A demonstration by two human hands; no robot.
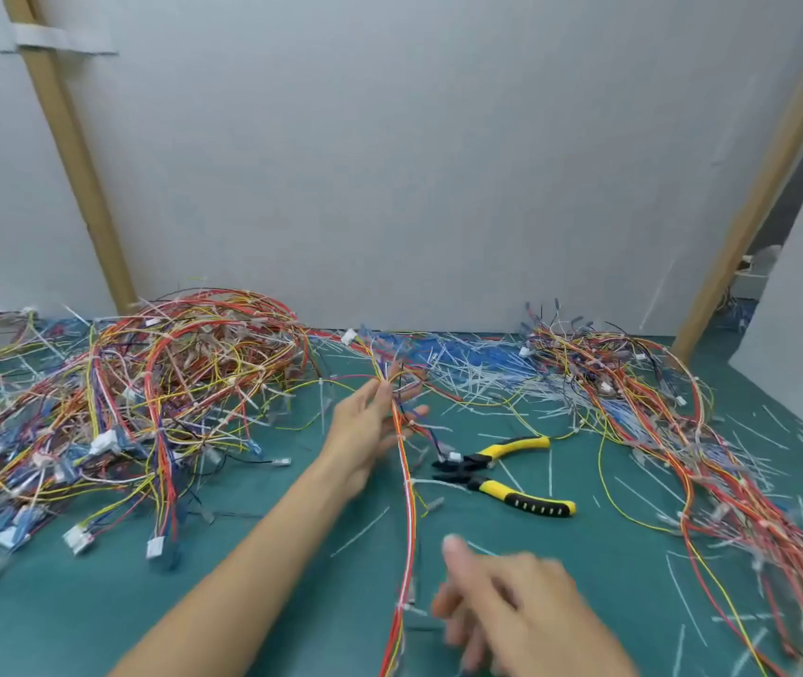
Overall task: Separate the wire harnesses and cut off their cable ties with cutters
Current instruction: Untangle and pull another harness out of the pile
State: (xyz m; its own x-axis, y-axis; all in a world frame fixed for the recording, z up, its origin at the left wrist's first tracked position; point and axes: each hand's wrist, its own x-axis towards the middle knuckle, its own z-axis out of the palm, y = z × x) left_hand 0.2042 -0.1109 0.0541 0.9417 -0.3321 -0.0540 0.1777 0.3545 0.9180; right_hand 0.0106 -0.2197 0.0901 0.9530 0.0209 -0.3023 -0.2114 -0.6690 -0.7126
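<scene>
- The thin red, orange and yellow wire harness runs from your left hand down the green mat toward you, apart from the tangled wire piles (so it looks separated).
- Cutting seems next: the yellow-handled cutters lie just right of it, and need bringing to a white cable tie.
- Your left hand, arm stretched forward, pinches the harness's far end.
- Your right hand hovers blurred beside the near end, fingers loosely spread, apparently holding nothing.

Tangled harnesses, yellow-handled cutters nearby
</scene>
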